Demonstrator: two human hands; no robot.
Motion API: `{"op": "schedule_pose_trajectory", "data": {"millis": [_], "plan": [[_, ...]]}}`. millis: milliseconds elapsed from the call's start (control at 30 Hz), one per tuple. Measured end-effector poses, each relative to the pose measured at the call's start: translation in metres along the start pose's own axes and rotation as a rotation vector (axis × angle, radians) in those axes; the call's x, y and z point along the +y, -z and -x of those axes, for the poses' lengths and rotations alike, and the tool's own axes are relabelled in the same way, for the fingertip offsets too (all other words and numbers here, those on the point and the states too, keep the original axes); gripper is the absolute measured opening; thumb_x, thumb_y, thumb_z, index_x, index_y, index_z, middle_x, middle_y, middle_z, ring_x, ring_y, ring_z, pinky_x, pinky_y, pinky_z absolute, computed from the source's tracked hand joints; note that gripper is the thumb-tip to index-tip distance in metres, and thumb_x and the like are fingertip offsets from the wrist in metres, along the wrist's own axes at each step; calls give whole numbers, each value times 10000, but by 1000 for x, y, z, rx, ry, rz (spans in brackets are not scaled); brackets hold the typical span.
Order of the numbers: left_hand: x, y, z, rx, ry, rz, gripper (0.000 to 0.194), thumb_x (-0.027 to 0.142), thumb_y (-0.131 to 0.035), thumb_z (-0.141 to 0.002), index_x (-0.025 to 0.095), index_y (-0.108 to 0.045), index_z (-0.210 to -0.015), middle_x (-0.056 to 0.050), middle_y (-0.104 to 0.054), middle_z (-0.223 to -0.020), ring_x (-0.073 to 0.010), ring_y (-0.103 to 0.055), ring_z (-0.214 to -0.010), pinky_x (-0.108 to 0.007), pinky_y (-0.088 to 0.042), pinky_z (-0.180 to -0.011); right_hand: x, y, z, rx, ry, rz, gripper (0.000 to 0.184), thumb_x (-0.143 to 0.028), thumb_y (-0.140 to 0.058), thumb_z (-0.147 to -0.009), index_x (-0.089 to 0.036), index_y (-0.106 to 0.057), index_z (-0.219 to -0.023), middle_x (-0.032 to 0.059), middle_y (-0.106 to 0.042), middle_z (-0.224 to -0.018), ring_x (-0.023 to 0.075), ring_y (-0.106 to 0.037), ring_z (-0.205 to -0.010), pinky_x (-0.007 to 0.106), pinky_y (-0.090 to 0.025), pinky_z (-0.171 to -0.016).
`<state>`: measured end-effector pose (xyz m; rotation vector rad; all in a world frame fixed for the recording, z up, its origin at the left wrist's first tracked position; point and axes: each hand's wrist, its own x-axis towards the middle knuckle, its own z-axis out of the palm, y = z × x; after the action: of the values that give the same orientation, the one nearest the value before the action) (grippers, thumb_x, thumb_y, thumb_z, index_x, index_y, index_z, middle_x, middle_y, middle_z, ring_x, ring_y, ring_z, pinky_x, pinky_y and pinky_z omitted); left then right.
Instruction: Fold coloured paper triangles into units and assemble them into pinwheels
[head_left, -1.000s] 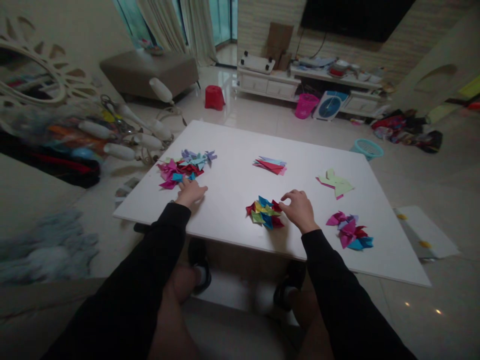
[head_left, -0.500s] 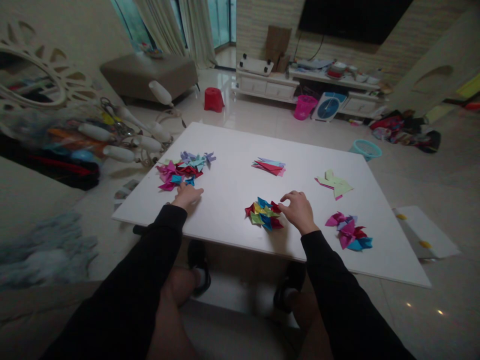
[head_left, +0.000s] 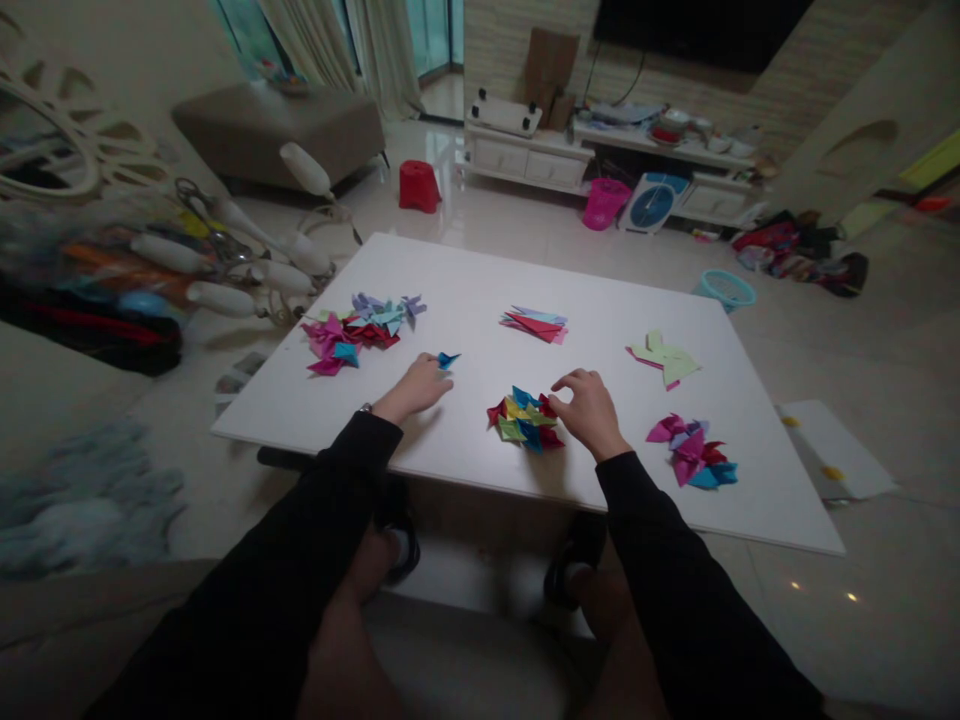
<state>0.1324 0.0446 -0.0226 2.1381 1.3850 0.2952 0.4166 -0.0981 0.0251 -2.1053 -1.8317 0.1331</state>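
On the white table (head_left: 480, 290) my left hand (head_left: 417, 388) pinches a small blue folded paper piece (head_left: 448, 359) between the left pile and the middle cluster. My right hand (head_left: 589, 410) rests with curled fingers on the right edge of a multicoloured folded paper cluster (head_left: 523, 419) near the table's front edge. A pile of pink, red, blue and purple folded pieces (head_left: 356, 328) lies at the left of the table.
A stack of flat red and blue papers (head_left: 536, 324) lies at the table's middle back, green folded sheets (head_left: 664, 358) at the right, a pink and blue pile (head_left: 693, 453) at front right. Scissors and white handles (head_left: 225, 245) sit left of the table. My knees are under the front edge.
My left hand has left the left pile and moved right toward the middle, carrying a small blue piece. My right hand has stayed on the cluster.
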Motion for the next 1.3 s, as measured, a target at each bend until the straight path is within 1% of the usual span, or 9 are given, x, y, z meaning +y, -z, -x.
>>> {"op": "schedule_pose_trajectory", "data": {"millis": [100, 167, 233, 367, 500, 633, 767, 933, 1300], "plan": [[30, -11, 9, -73, -311, 36, 350, 274, -588, -871, 122, -640, -1183, -154, -575, -1315, -242, -554, -1267, -356, -378, -1174, -6, -4, -1, 51, 81, -82, 101, -243, -645, -857, -196, -732, -879, 93, -675, -993, 276, -563, -1016, 403, -464, -901], [47, -18, 14, -86, -422, 62, 329, 267, -585, -887, 137, -654, -1181, -134, -600, -1273, -235, -574, -1238, -364, -410, -1152, -11, -6, -1, 90, 130, -125, 84, -219, -648, -860, -194, -725, -878, 93, -668, -984, 272, -567, -1007, 407, -469, -912], [60, -23, 19, -94, -471, 74, 300, 244, -589, -890, 141, -667, -1161, -124, -621, -1238, -231, -589, -1214, -364, -439, -1125, -15, -9, -2, 122, 179, -156, 74, -214, -658, -864, -194, -724, -891, 96, -664, -996, 271, -569, -1011, 412, -473, -919], [80, -27, 25, -106, -526, 77, 258, 191, -589, -878, 142, -684, -1113, -119, -641, -1216, -230, -614, -1172, -366, -464, -1094, -20, -14, -3, 135, 258, -181, 79, -235, -681, -878, -195, -733, -922, 105, -661, -1046, 274, -568, -1039, 420, -482, -927], [92, -30, 28, -97, -567, 77, 264, 160, -564, -875, 140, -684, -1109, -114, -651, -1191, -224, -629, -1135, -356, -487, -1055, -22, -19, -4, 114, 276, -166, 73, -245, -685, -887, -201, -743, -897, 106, -657, -1049, 279, -562, -1055, 429, -491, -925], [94, -34, 26, -85, -594, 73, 272, 168, -569, -869, 156, -681, -1117, -109, -651, -1187, -227, -631, -1123, -353, -502, -1027, -22, -23, -3, 106, 258, -146, 73, -239, -686, -882, -205, -750, -890, 107, -651, -1056, 284, -557, -1057, 438, -499, -916], [94, -38, 25, -85, -632, 77, 280, 161, -565, -858, 134, -677, -1113, -118, -648, -1164, -228, -628, -1121, -336, -496, -1031, -19, -26, -3, 110, 231, -117, 73, -223, -682, -872, -201, -751, -884, 109, -650, -1049, 287, -550, -1047, 443, -502, -911], [97, -36, 27, -89, -641, 72, 269, 156, -560, -851, 132, -679, -1091, -115, -643, -1153, -218, -633, -1092, -316, -503, -1005, -17, -26, -3, 108, 204, -103, 66, -199, -691, -842, -202, -749, -872, 103, -649, -1025, 284, -546, -1025, 440, -497, -912], [103, -33, 31, -137, -646, 101, 270, 158, -560, -837, 132, -683, -1076, -114, -643, -1161, -217, -637, -1087, -320, -510, -1002, -18, -23, -3, 81, 191, -77, 98, -211, -676, -854, -203, -743, -784, 104, -669, -989, 282, -548, -1024, 433, -498, -887]]}}
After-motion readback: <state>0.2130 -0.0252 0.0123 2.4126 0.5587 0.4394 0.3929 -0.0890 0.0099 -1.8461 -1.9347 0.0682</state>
